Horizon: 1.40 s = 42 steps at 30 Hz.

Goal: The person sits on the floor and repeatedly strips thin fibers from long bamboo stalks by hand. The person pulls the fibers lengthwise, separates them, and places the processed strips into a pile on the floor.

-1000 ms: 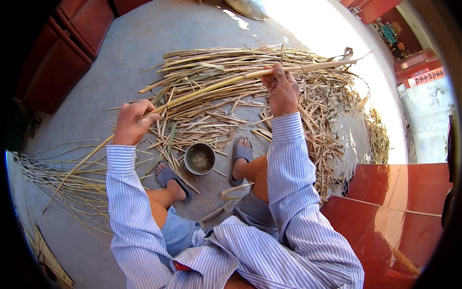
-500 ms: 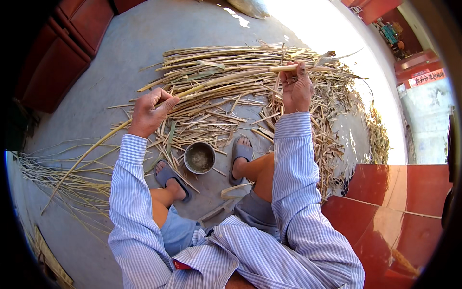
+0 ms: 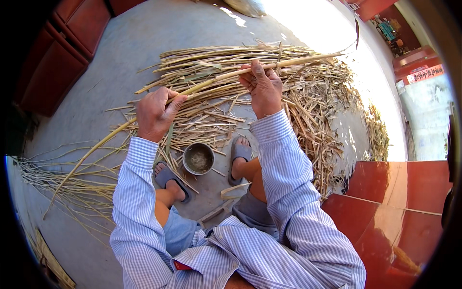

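Observation:
A long yellow reed stalk [image 3: 206,85] runs slantwise across the view, its thin end low at the left and its thick end high at the right. My left hand [image 3: 158,112] is closed round it left of the middle. Farther along, my right hand [image 3: 265,91] pinches the stalk between thumb and fingers. A thin dry leaf [image 3: 356,32] sticks up at the far right tip. Beneath both hands lies a pile of cut reed stalks [image 3: 192,61], with a heap of dry husks [image 3: 308,130] to its right.
A metal bowl with murky liquid [image 3: 198,159] stands on the floor between my sandalled feet. Thin stalks [image 3: 72,178] fan out at the left. Red cabinets [image 3: 53,67] stand at the far left, and a glossy red panel [image 3: 380,207] is close on the right.
My right hand has moved left along the stalk, baring its right end with the leaf. My left hand has shifted slightly right, and the stalk with it.

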Tool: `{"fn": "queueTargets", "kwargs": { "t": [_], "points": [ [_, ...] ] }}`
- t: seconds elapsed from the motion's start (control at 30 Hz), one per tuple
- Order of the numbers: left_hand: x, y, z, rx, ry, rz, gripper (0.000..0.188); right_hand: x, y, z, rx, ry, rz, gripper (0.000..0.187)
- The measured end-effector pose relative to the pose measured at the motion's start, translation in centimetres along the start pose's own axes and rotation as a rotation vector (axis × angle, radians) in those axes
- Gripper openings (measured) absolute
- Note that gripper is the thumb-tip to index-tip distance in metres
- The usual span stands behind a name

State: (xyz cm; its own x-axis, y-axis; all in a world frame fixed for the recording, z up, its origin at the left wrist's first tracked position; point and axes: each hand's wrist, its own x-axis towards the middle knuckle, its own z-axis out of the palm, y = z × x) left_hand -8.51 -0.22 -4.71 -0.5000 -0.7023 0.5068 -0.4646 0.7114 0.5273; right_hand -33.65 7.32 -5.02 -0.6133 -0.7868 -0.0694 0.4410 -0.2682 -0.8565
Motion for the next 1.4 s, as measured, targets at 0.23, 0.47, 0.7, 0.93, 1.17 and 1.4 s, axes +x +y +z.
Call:
{"fn": "queueTargets", "kwargs": {
  "t": [0.23,0.47,0.7,0.93,1.17,1.4],
  "points": [
    [-1.9,-2.9,-3.9,-0.061,-0.166,-0.145,0.022,4.0,-4.3,-8.4,0.136,0.222,-0.086,0.019],
    [-1.4,-1.5,-1.3,-0.097,-0.191,-0.039,0.019,2.1,-3.5,-6.3,0.112,0.108,-0.050,0.023],
    [-0.3,-0.8,1.1,-0.231,-0.330,-0.129,0.022,3.1,-5.6,-10.0,0.170,0.329,-0.135,0.029],
    [-0.2,-1.5,1.3,-0.237,-0.278,-0.141,0.016,-0.6,-2.4,-3.8,0.033,-0.186,0.144,0.025],
    [0.5,1.6,1.1,-0.040,-0.052,0.188,0.020,-0.9,-3.7,-4.0,-0.080,0.049,0.074,0.017],
    [-0.4,0.9,-2.4,0.028,-0.309,-0.007,0.019,2.0,-8.0,-11.0,-0.033,0.309,-0.102,0.015]
  ]
}}
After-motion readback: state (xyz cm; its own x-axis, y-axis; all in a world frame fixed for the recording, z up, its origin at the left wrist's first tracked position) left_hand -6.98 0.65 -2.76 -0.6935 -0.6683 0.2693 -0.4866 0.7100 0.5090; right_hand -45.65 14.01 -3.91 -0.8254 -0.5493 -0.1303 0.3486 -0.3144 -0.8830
